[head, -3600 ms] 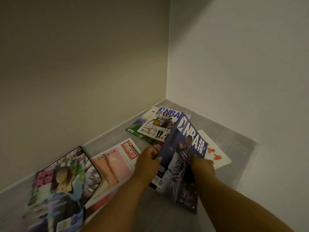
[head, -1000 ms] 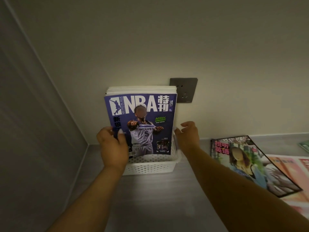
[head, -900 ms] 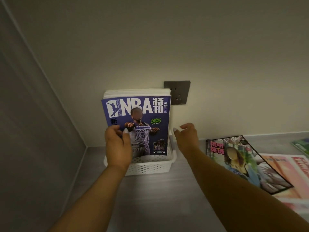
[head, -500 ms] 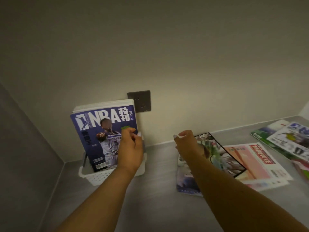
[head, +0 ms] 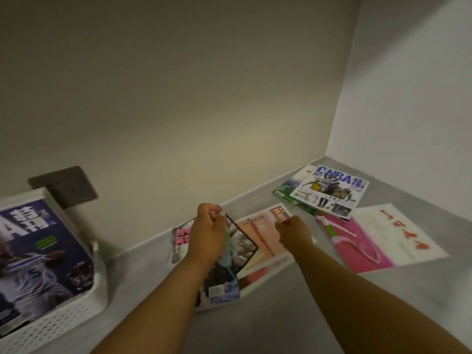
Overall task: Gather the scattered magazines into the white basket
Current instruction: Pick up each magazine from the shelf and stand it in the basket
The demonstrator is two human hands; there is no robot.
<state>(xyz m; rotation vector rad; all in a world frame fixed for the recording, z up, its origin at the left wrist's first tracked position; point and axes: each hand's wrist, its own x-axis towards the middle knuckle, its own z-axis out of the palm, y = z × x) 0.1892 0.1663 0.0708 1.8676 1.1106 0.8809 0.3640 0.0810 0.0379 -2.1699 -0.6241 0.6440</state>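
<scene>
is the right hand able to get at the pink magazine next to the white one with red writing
Probably yes: the right hand hovers just left of the pink magazine, whose cover lies mostly bare; only its top corner sits under the NBA magazine.

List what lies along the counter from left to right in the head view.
white basket → black-bordered magazine → pink-and-cream magazine → pink magazine → white booklet with red characters.
</scene>
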